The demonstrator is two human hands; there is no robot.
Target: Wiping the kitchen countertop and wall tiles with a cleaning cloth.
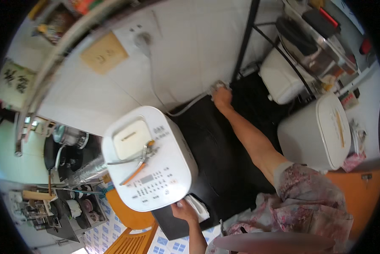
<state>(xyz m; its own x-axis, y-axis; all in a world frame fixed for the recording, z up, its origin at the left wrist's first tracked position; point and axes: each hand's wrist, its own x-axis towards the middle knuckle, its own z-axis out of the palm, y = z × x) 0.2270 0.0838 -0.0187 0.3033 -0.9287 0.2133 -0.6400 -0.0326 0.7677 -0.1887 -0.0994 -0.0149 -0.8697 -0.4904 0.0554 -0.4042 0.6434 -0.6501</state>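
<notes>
My right hand [222, 96] reaches across the black countertop [221, 152] to the foot of the tiled wall, closed on a crumpled greyish cloth [218, 86]. My left hand [184, 209] grips the lower front corner of a white bread machine [177, 158]; some of its fingers are hidden under the edge. The machine has a lid window and a button panel. On its top lie an orange-handled metal tool [136, 173] and a grey strip or cord [120, 162]. A white folded item [198, 208] rests on the counter beside my left hand.
A cord [190, 108] runs from a wall plug [143, 40] down to the counter. A black metal rack [247, 38] stands at the back right, near a cream appliance [280, 76] and a lidded white bin [304, 136]. A wooden chair [131, 235] is at lower left.
</notes>
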